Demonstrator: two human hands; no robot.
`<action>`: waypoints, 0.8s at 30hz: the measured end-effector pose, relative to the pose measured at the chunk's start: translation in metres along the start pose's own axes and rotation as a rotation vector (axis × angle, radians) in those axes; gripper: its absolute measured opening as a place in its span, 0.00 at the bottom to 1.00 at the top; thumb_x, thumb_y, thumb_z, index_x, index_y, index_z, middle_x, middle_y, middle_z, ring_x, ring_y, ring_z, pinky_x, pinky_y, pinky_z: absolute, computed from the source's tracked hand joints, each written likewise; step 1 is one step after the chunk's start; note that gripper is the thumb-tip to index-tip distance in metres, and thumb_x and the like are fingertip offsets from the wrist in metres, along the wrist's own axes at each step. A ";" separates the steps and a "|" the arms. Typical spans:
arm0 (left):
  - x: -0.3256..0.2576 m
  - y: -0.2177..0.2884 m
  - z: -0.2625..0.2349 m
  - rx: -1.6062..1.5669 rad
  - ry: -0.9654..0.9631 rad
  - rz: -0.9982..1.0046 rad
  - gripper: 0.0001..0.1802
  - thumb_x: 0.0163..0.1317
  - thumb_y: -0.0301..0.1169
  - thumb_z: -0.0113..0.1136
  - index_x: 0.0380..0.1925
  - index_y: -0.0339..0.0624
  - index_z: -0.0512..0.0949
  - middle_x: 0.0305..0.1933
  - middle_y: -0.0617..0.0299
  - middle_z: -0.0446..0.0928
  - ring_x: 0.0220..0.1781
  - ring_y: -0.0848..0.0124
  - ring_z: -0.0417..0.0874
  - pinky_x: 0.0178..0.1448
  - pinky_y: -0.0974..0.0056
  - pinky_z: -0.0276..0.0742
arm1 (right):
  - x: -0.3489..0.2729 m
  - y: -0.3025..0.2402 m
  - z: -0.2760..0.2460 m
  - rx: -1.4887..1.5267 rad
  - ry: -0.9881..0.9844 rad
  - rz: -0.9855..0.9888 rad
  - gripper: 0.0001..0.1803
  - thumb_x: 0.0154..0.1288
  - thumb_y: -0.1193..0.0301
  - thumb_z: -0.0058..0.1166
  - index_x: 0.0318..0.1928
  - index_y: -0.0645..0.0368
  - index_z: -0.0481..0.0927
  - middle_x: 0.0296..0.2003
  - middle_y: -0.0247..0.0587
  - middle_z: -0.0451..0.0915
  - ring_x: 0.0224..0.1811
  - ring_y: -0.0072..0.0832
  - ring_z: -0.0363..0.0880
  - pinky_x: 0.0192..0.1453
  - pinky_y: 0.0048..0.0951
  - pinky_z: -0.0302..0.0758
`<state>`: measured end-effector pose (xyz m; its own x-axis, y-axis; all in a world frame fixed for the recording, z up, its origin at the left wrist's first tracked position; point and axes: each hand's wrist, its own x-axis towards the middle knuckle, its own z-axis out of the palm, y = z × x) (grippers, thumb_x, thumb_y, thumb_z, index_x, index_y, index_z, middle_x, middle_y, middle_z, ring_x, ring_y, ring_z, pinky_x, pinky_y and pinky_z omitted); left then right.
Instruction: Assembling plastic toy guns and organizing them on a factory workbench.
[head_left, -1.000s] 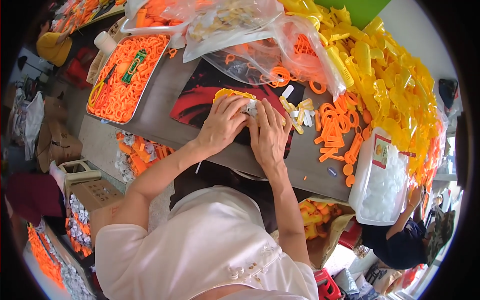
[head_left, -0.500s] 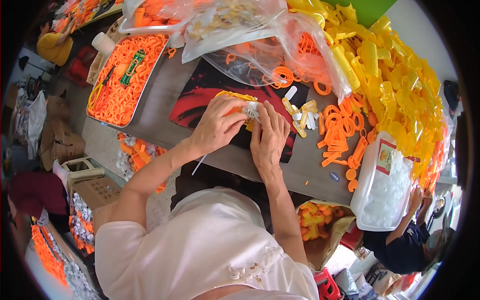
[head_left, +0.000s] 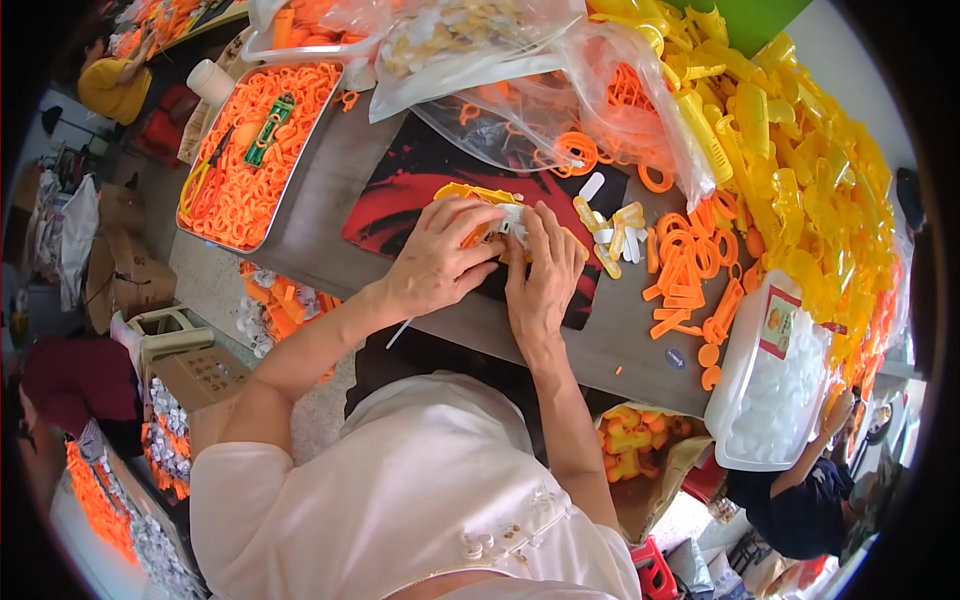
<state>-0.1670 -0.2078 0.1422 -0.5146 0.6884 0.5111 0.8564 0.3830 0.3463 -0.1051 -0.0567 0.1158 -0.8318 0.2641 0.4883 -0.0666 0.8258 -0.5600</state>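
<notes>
Over a black and red mat (head_left: 385, 205), both hands close on a yellow plastic shell (head_left: 470, 190) with orange at its side. A white mechanical part (head_left: 512, 217) sits in the shell, partly covered by my fingers. My left hand (head_left: 440, 255) grips the shell's left side, thumb and fingertips bent in toward the white part. At the right side, my right hand (head_left: 543, 270) holds the shell with its fingers curled over the white part. Just right of the hands lie small white and yellow strips (head_left: 612, 232).
Orange rings fill a metal tray (head_left: 285, 190) at the left, with yellow-handled scissors (head_left: 205, 175) on top. Loose orange parts (head_left: 690, 250) lie at right, beside a white tub (head_left: 735, 380). Yellow shells (head_left: 790, 150) are heaped behind. Clear bags (head_left: 470, 50) cover the far side.
My fingers have shifted slightly on the white part, and the shell stays between both hands. The whole view has moved a little; the table things lie where they were.
</notes>
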 end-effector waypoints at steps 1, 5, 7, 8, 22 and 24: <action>-0.002 -0.005 0.004 -0.049 0.037 -0.006 0.12 0.52 0.27 0.68 0.38 0.43 0.83 0.57 0.61 0.74 0.59 0.60 0.74 0.66 0.51 0.66 | -0.001 0.000 0.001 0.005 -0.005 0.011 0.22 0.63 0.75 0.58 0.58 0.58 0.75 0.60 0.42 0.74 0.57 0.41 0.73 0.65 0.44 0.62; 0.014 -0.010 0.003 0.021 0.087 0.034 0.15 0.50 0.27 0.68 0.40 0.44 0.82 0.55 0.62 0.75 0.59 0.61 0.74 0.65 0.52 0.67 | -0.005 0.003 0.001 0.010 -0.021 0.004 0.24 0.62 0.76 0.57 0.60 0.58 0.74 0.62 0.42 0.73 0.59 0.41 0.72 0.65 0.45 0.62; 0.014 -0.010 0.006 0.074 0.084 0.043 0.15 0.50 0.27 0.67 0.41 0.44 0.82 0.55 0.62 0.75 0.58 0.62 0.74 0.65 0.51 0.67 | -0.006 0.003 0.000 -0.008 -0.030 -0.011 0.26 0.61 0.78 0.57 0.61 0.57 0.73 0.63 0.42 0.71 0.60 0.41 0.71 0.65 0.45 0.62; 0.013 -0.010 0.008 0.125 0.079 0.056 0.16 0.50 0.27 0.67 0.42 0.44 0.82 0.55 0.62 0.75 0.58 0.62 0.75 0.65 0.51 0.68 | -0.006 0.003 0.000 -0.009 -0.032 -0.007 0.26 0.61 0.78 0.57 0.61 0.57 0.73 0.63 0.42 0.71 0.60 0.41 0.71 0.65 0.45 0.62; -0.024 0.008 -0.004 0.294 -0.084 -0.144 0.34 0.55 0.35 0.68 0.63 0.44 0.70 0.68 0.58 0.65 0.74 0.54 0.58 0.74 0.43 0.55 | -0.002 -0.003 -0.009 0.184 -0.063 0.038 0.31 0.65 0.73 0.57 0.67 0.62 0.66 0.64 0.51 0.69 0.65 0.47 0.69 0.70 0.44 0.60; -0.032 -0.007 -0.011 0.369 -0.076 -0.180 0.38 0.53 0.36 0.70 0.65 0.46 0.68 0.69 0.56 0.64 0.75 0.53 0.58 0.74 0.42 0.55 | -0.006 -0.002 -0.010 0.238 -0.063 0.092 0.31 0.65 0.72 0.57 0.67 0.61 0.65 0.66 0.52 0.67 0.67 0.47 0.66 0.71 0.44 0.59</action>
<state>-0.1571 -0.2392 0.1320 -0.6649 0.6282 0.4042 0.7179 0.6869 0.1132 -0.0939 -0.0547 0.1204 -0.8727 0.2945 0.3894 -0.1107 0.6574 -0.7453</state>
